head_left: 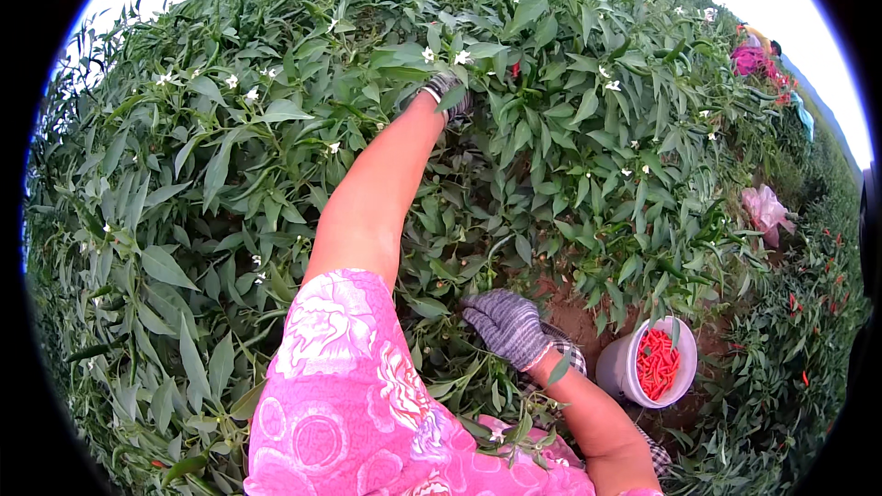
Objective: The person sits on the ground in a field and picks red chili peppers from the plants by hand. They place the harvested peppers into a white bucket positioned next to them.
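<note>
My left hand (446, 92), in a grey knit glove, reaches far up into a dense green chili plant (551, 129) with small white flowers. Leaves cover its fingers, so its grip is hidden. A red chili (516, 67) hangs just to the right of it. My right hand (505, 326), also in a grey knit glove, rests low among the leaves with its back toward me and its fingers curled down into the foliage. Whether it holds anything does not show. A white bucket (617, 369) holding several red chilies stands on the soil just right of my right forearm.
Chili plants fill the view on all sides. Bare brown soil (574, 317) shows around the bucket. A pink cloth (764, 209) lies on the plants at right. Another person in bright clothes (755, 57) bends over the row at the far upper right. More red chilies (808, 303) hang at right.
</note>
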Demonstrator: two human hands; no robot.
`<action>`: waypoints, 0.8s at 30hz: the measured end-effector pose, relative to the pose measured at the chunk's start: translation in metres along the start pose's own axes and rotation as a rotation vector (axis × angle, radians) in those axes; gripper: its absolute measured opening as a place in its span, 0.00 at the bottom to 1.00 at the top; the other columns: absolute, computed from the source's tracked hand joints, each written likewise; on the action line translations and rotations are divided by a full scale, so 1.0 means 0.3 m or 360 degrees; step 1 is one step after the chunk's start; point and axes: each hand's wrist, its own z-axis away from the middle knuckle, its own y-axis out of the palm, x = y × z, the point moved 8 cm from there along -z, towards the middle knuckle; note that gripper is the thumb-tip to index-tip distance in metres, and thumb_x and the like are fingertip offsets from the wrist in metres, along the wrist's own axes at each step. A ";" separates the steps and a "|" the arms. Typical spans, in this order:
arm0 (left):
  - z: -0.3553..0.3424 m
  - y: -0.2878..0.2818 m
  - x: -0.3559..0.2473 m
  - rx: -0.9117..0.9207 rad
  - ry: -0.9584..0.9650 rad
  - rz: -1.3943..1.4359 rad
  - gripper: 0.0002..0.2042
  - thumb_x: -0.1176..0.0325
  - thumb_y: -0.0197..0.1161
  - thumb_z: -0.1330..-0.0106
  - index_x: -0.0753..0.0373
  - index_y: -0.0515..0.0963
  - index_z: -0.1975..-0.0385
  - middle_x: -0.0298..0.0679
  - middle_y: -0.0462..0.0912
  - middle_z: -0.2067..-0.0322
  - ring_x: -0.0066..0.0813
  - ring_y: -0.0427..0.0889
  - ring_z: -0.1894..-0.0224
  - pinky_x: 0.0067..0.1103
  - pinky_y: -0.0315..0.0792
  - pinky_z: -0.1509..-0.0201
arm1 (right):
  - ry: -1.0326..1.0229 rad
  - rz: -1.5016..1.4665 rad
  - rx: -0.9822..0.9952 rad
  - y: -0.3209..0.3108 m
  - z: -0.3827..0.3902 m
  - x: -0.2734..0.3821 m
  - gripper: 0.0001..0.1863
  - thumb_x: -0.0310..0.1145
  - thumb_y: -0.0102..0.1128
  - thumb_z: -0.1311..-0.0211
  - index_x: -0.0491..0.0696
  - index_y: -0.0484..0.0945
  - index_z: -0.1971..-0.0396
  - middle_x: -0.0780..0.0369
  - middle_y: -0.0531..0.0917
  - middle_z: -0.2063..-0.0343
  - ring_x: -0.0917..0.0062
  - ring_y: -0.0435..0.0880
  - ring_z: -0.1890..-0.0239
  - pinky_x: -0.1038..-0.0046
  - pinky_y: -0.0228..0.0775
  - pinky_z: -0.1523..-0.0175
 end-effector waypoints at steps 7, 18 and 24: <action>0.041 0.094 -0.074 -0.0101 0.0173 -0.0243 0.22 0.49 0.43 0.40 0.57 0.74 0.56 0.44 0.77 0.58 0.44 0.77 0.59 0.37 0.69 0.55 | -0.0097 0.0053 -0.0120 -0.011 -0.003 0.028 0.11 0.37 0.56 0.48 0.46 0.79 0.69 0.56 0.80 0.75 0.62 0.77 0.72 0.63 0.69 0.65; 0.187 0.086 -0.130 -0.0529 0.0300 -0.1558 0.20 0.52 0.48 0.43 0.60 0.75 0.59 0.45 0.78 0.62 0.44 0.77 0.61 0.34 0.70 0.57 | 0.0120 0.0071 0.0056 -0.042 0.043 -0.085 0.16 0.43 0.48 0.44 0.48 0.78 0.66 0.55 0.80 0.72 0.60 0.77 0.67 0.61 0.68 0.61; 0.323 0.054 -0.205 -0.0789 0.0313 -0.2574 0.20 0.53 0.51 0.44 0.61 0.76 0.61 0.46 0.79 0.64 0.44 0.78 0.62 0.33 0.70 0.59 | 0.0169 0.0086 0.0155 -0.054 0.054 -0.101 0.17 0.44 0.47 0.44 0.49 0.79 0.65 0.56 0.80 0.70 0.60 0.77 0.65 0.61 0.68 0.59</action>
